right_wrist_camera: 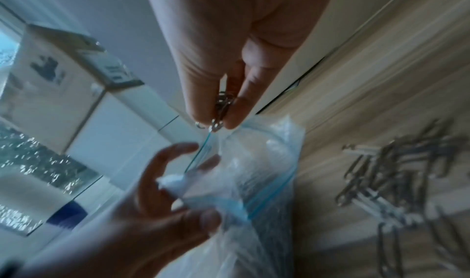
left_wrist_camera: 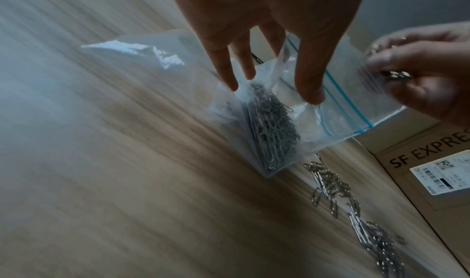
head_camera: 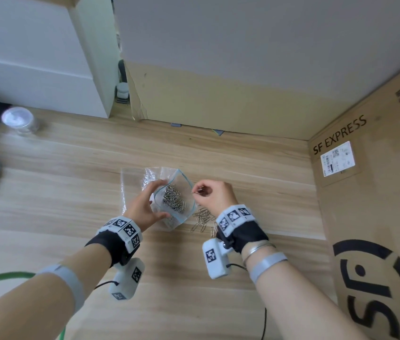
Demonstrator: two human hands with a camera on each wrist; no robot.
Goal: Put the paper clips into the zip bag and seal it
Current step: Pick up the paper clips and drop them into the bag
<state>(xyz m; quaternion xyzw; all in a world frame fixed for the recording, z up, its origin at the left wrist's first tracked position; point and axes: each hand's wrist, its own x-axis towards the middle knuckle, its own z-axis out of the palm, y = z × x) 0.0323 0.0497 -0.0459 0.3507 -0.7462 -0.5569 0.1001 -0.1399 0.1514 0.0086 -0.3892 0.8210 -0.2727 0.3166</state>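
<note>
Near edge of the table (head_camera: 71,192): both forearms are reaching in, each wearing a wrist camera.

Loose clips (head_camera: 202,218) are lying in a small heap on the table, just in front of the right wrist and just right of the bag's lower corner; in the left wrist view they are trailing away from the bag (left_wrist_camera: 351,208).

Left hand (head_camera: 146,208) is gripping the bag (head_camera: 177,192) by the near-left side of its mouth, thumb and fingers curled round the plastic and holding the mouth open. In the left wrist view the fingertips (left_wrist_camera: 309,93) are pressing on the plastic beside the blue zip line. The bag's bottom corner is resting on the table, and its mouth is tilting up toward the right hand.

Inside the bag a dense pile of clips (head_camera: 173,198) is sitting, directly right of the left fingers.

Right hand (head_camera: 212,193) is pinching a few clips (right_wrist_camera: 221,109) between thumb and fingers, with the remaining fingers curled. These clips are hanging at the right rim of the mouth, touching or nearly touching the zip edge; not inside yet.

Farther: a second clear bag (head_camera: 132,182) is lying flat behind the left hand. A cardboard box (head_camera: 365,192) is standing on the right, and a clear jar (head_camera: 20,120) is sitting far left.
</note>
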